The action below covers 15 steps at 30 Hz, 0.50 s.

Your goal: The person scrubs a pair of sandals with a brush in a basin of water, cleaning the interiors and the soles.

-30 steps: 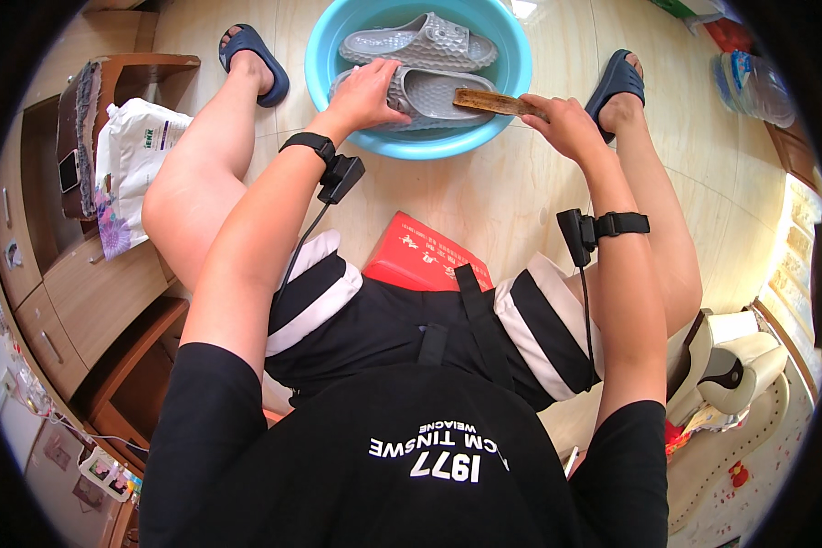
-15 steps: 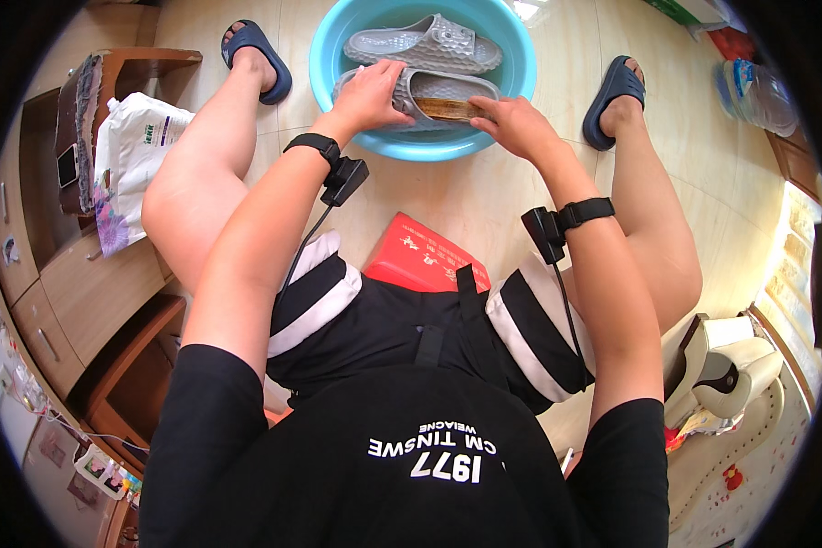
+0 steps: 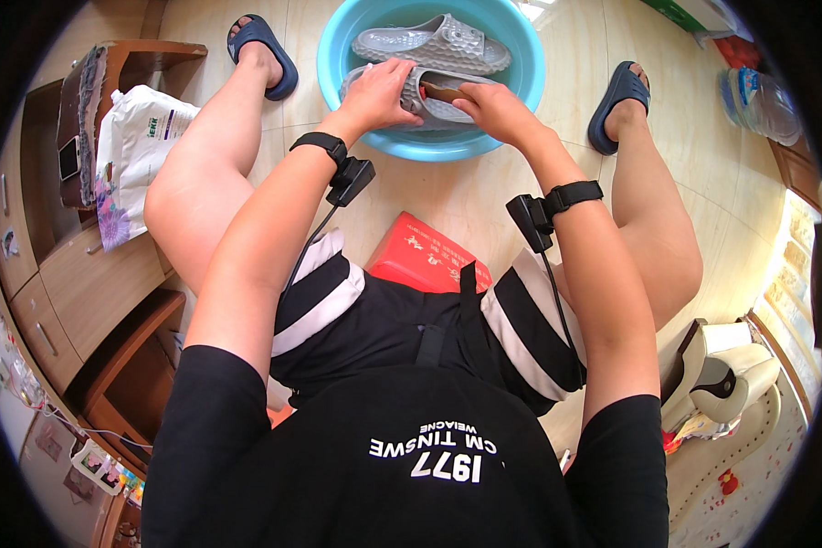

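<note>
One nearer grey slipper [image 3: 447,114] in the blue basin [image 3: 429,148], and my left hand [image 3: 379,96] has it firmly by the strap, thumb this side, fingers beyond! My right hand [image 3: 498,110] is closed around a brown wooden tool [image 3: 442,92], its end over the footbed beside the strap. The farther grey slipper [image 3: 429,47] lies just past it, ungripped.

Basin [image 3: 538,68] light blue; slippers [image 3: 461,44] grey, bumpy pattern; tool [image 3: 444,93] seemingly brown, partly hidden; box [image 3: 422,256] red.
</note>
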{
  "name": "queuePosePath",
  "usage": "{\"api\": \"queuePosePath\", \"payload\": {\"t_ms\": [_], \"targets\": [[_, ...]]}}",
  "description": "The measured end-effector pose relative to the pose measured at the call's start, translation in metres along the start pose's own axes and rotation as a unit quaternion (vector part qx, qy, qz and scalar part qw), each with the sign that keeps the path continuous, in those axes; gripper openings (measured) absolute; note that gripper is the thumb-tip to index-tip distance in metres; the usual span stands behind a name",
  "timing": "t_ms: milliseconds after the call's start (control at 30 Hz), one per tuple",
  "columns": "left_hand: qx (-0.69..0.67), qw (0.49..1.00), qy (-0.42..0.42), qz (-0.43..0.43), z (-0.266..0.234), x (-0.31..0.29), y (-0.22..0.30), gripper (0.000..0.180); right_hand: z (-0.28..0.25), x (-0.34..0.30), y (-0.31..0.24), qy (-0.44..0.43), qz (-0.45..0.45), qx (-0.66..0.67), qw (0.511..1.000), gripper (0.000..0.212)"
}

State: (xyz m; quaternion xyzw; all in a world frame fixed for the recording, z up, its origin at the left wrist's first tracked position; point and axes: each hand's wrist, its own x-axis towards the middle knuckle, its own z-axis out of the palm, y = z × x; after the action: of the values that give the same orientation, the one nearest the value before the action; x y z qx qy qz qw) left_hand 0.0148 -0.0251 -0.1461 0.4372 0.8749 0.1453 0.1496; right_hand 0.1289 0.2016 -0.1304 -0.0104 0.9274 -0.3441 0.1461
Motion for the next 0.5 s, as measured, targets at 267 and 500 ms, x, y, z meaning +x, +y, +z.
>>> {"api": "queuePosePath", "payload": {"t_ms": [267, 500], "targets": [[0.002, 1.0, -0.005, 0.01, 0.001, 0.001, -0.001, 0.097, -0.022, -0.007, 0.007, -0.164, 0.105, 0.127, 0.973, 0.032], [0.001, 1.0, -0.018, -0.002, -0.002, 0.002, 0.001, 0.1, -0.051, -0.031, 0.026, -0.195, 0.124, 0.117, 0.966, 0.033]]}}
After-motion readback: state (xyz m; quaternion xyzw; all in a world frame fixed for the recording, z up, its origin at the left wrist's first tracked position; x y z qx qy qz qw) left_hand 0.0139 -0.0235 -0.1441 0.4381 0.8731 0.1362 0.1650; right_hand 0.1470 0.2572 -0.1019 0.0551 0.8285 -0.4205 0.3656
